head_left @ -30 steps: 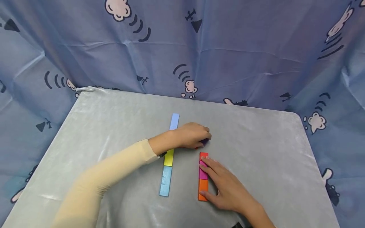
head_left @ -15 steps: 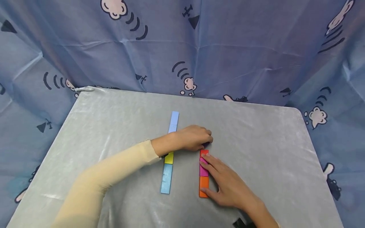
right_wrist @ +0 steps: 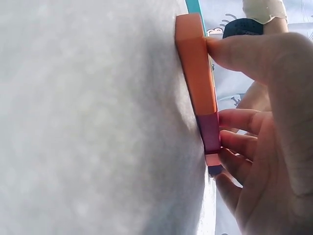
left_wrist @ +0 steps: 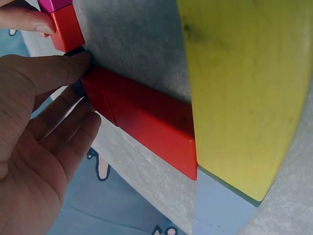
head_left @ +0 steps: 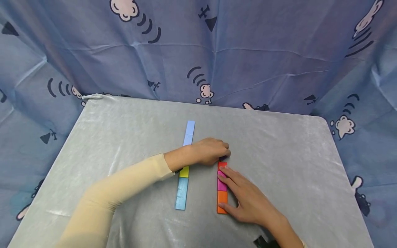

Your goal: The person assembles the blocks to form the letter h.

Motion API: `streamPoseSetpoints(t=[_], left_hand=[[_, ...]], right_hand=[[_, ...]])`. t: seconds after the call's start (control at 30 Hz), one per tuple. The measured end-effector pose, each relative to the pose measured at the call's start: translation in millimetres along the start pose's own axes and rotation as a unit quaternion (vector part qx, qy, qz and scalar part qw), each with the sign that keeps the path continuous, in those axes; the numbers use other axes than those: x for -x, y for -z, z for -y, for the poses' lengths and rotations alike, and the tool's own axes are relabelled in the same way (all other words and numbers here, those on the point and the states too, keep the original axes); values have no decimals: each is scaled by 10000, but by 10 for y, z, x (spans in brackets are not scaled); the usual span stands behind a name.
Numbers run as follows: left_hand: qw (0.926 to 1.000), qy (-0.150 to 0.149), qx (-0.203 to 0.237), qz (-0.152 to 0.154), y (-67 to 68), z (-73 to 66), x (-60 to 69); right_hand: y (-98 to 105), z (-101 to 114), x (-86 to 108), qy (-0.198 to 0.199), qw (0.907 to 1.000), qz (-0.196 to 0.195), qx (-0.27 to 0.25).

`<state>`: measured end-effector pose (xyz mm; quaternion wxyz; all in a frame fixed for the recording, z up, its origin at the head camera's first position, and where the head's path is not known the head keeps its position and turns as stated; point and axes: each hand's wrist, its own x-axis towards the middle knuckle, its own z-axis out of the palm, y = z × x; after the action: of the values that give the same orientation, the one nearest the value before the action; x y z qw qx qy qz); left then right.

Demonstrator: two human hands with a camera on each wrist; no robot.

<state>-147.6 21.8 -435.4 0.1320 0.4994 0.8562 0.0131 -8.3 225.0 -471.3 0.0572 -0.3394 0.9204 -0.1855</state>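
Observation:
In the head view my left hand (head_left: pixel 211 151) reaches across a column of blocks and pinches a dark blue block (head_left: pixel 223 158). The left wrist view shows this dark block (left_wrist: pixel 78 88) between thumb and fingers, at the end of a bar of red blocks (left_wrist: pixel 151 120). That bar runs from the left column and is hidden by the hand in the head view. My right hand (head_left: pixel 248 201) lies along the right column, its fingertips and thumb touching a red block (head_left: pixel 222 165), a magenta block (head_left: pixel 222 185) and an orange block (head_left: pixel 222 202).
The left column has light blue blocks (head_left: pixel 189 132) at the far end, a yellow block (head_left: pixel 184 172) partly under the left wrist, and a cyan block (head_left: pixel 181 194) nearest. A grey cloth covers the table (head_left: pixel 294 165). A printed blue curtain (head_left: pixel 263 51) stands behind it.
My left hand has brought the dark block slightly nearer, against or very close to the far end of the right column. The right hand keeps its place on the blocks.

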Motion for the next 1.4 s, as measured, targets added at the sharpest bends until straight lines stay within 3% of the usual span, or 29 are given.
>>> streamPoseSetpoints(t=[0.37, 0.93, 1.17, 1.4], left_hand=[[9998, -13, 150, -98, -23, -8, 40], [9989, 132, 230, -388, -84, -2, 92], [9915, 548, 925, -736, -144, 147, 342], [9672, 1291, 1715, -1361, -155, 293, 836]], right_hand=[[-27, -25, -1, 379, 9984, -381, 189], [23, 2, -8, 61, 9999, -52, 99], [86, 22, -38, -153, 9999, -15, -5], [125, -21, -46, -309, 9987, -307, -254]])
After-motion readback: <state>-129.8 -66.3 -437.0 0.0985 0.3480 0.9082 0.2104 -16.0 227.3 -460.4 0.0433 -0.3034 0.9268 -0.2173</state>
